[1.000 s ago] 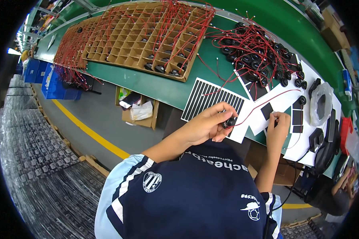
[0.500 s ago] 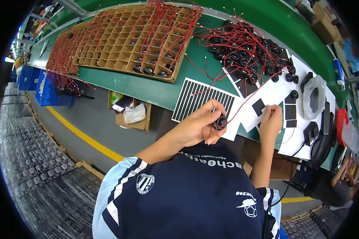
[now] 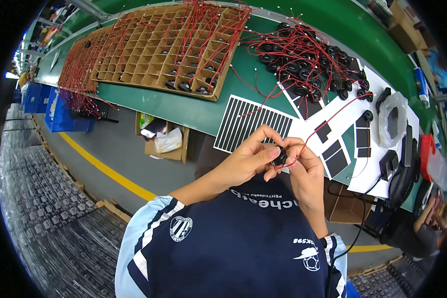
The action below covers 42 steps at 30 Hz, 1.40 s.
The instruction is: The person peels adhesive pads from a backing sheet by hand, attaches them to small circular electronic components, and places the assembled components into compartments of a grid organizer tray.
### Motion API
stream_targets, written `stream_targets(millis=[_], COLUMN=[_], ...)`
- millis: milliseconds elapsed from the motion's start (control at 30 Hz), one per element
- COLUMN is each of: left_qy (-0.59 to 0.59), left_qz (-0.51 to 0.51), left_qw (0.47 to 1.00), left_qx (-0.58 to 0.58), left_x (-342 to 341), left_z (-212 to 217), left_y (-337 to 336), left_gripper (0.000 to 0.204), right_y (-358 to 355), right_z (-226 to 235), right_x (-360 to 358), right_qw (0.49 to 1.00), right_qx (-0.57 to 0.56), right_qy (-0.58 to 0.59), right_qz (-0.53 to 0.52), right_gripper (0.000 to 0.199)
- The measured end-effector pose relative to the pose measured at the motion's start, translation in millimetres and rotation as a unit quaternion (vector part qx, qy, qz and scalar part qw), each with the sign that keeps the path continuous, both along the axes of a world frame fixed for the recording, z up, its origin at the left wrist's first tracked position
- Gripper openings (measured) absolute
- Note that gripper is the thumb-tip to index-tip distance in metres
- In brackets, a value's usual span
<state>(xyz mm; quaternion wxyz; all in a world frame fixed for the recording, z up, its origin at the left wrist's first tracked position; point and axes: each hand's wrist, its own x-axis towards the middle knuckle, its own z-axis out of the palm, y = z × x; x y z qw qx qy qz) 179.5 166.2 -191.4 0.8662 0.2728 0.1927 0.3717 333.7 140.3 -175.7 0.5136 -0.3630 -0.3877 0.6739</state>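
While both hands meet at picture centre in the head view, the left hand [image 3: 243, 161] and right hand [image 3: 305, 171] pinch one small black round part [image 3: 281, 157] between them, fingers clamped. One red wire [image 3: 328, 119] runs toward 2 o'clock. One cardboard grid tray [image 3: 164, 49] lies at 11 o'clock.

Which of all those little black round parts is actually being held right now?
The small black round part pinched between both hands, left hand and right hand; the others lie heaped on the green bench.
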Motion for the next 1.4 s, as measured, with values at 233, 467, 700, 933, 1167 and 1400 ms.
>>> stream_targets(millis=[233, 467, 700, 933, 1167, 1400], left_qy=[0.049, 0.094, 0.048, 0.239, 0.718, 0.761], left_qz=[0.031, 0.002, 0.015, 0.194, 0.345, 0.3], left_qw=[0.998, 0.992, 0.995, 0.939, 0.516, 0.42], left_qx=[0.008, 0.082, 0.085, 0.152, 0.314, 0.394], left_x=[-1.4, 2.3, -19.0, -67.6, -149.8, -173.1], left_z=[2.7, 0.0, 3.2, 20.2, 20.6, -3.7], left_y=[-3.8, -2.2, 9.3, 45.9, 130.7, 154.2], left_gripper=[0.017, 0.015, 0.029, 0.033, 0.036, 0.029], right_y=[1.0, 0.8, 10.1, 5.8, -3.2, -4.0], right_z=[-6.7, -30.8, -27.3, -27.2, -24.9, -18.4], right_x=[-5.4, -1.7, -5.7, 15.6, 35.8, 50.1], right_qw=[1.0, 0.996, 0.995, 0.994, 0.987, 0.981], right_qx=[-0.009, 0.006, 0.003, -0.023, -0.033, -0.012], right_qy=[0.012, 0.087, 0.063, 0.017, -0.007, -0.004], right_qz=[0.003, -0.033, -0.071, -0.106, -0.156, -0.196], right_gripper=[0.006, 0.032, 0.023, 0.01, 0.008, 0.008])
